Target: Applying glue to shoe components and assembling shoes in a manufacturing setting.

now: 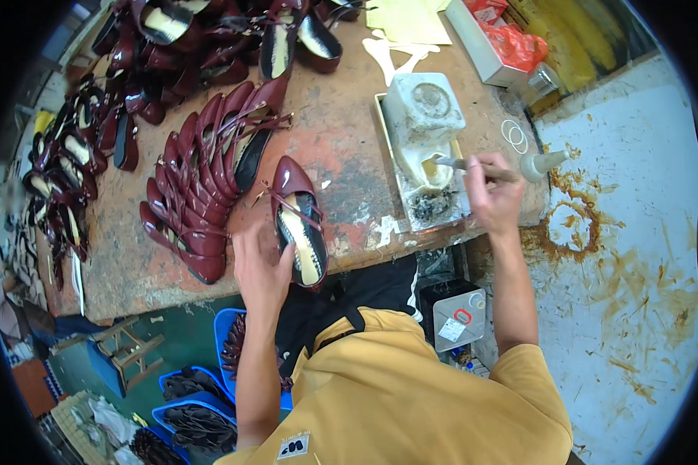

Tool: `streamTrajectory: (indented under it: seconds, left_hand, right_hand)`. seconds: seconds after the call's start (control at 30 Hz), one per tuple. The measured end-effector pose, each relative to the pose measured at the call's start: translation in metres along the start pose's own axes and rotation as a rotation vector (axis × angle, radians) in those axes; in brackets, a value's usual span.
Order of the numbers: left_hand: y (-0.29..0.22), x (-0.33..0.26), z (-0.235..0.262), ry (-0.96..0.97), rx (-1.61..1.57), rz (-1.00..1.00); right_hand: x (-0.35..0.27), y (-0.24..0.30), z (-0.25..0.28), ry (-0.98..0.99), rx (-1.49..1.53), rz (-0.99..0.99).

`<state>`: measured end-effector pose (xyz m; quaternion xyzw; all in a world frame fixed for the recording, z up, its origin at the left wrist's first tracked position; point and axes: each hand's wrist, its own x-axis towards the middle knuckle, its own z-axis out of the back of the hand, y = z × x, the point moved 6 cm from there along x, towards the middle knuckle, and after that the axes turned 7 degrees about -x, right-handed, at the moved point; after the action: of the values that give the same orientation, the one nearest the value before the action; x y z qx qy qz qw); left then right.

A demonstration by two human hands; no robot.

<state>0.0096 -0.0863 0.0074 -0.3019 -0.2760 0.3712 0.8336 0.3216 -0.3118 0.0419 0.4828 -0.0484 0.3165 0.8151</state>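
— What's the right hand (495,195) doing?

— Its fingers are pinched around a brush (473,167), whose tip sits in the open mouth of the white glue pot (421,124). The pot stands in a shallow tray (434,213) near the desk's (341,147) front edge.

— And the left hand (262,267)?

— Fingers curled around the heel end of a burgundy pointed shoe (298,221), holding it sole-side up at the desk's edge (the pale insole faces the camera). Just left of it stands a leaning row of finished shoes (202,194).

— So where's the risk?

— I'd say drips. A loaded brush has to cross bare desk from pot to shoe, and a blob could land on the glossy upper or its thin straps rather than the insole.

— Anything else?

— The shoe partly overhangs the edge; a loose grip could drop it toward the blue bins (198,387) below. And a careless elbow might tip that leaning row, I think.
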Motion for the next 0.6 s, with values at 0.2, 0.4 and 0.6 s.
streamTrajectory:
  seconds: [0.2, 0.4, 0.6]
  left_hand:
    - [-0.018, 0.062, -0.033, 0.354, 0.267, -0.6]
    - [-0.019, 0.088, -0.043, 0.544, 0.209, -0.785]
    - [-0.036, 0.103, -0.067, 0.72, 0.327, -0.851]
  right_hand:
    - [-0.002, -0.017, 0.024, 0.108, 0.038, -0.065]
    - [-0.014, -0.065, 0.036, -0.032, 0.32, -0.466]
    - [-0.062, 0.073, -0.088, 0.452, 0.433, -0.09]
